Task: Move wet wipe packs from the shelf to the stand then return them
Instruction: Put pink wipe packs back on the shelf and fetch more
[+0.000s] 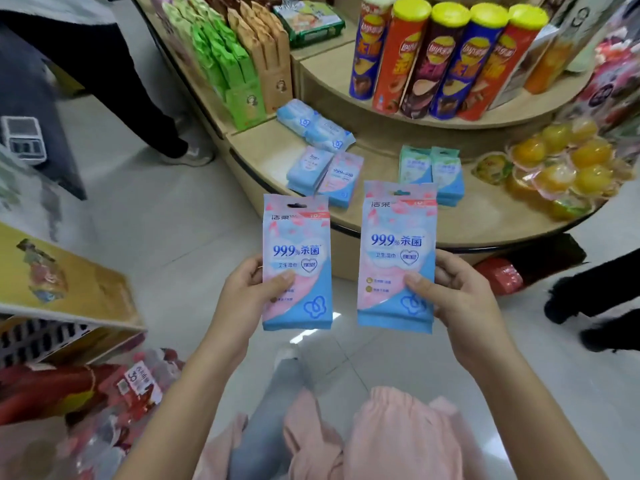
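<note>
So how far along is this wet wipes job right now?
Several wipe packs already lie on the round stand, so part looks done. In hand: the left hand holds the left pack, the right hand the right pack, both held in front of the stand. Left: setting these down; whether they're arriving or being returned, I can't tell.

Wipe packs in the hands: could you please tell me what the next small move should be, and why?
Probably reach forward and lay both on the lower tier, beside the matching pack lying there. The left hand grips the left pack and the right hand the right pack, both held up over the floor, short of the tier.
</note>
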The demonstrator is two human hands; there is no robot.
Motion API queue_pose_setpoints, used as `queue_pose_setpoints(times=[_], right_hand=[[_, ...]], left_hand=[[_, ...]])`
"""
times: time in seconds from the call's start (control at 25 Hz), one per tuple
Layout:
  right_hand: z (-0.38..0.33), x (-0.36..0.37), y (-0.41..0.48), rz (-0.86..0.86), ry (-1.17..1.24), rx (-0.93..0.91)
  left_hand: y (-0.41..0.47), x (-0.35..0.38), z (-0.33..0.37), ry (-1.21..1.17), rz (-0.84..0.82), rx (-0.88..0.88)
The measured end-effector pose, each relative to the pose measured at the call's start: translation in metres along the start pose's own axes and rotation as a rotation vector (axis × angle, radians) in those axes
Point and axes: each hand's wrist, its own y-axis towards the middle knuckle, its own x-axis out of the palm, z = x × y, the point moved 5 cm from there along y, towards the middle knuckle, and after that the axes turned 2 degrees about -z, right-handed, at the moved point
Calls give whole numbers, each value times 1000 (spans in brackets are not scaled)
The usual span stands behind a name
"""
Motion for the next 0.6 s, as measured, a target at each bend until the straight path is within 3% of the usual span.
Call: queue_pose_setpoints(times=[0.28, 0.6], right_hand=[[-9, 23, 94, 168, 117, 89], [-6, -8, 213, 216, 188, 213]], left_hand=[[150, -1, 60, 110, -94, -53], [274, 71, 39, 151, -170, -211]])
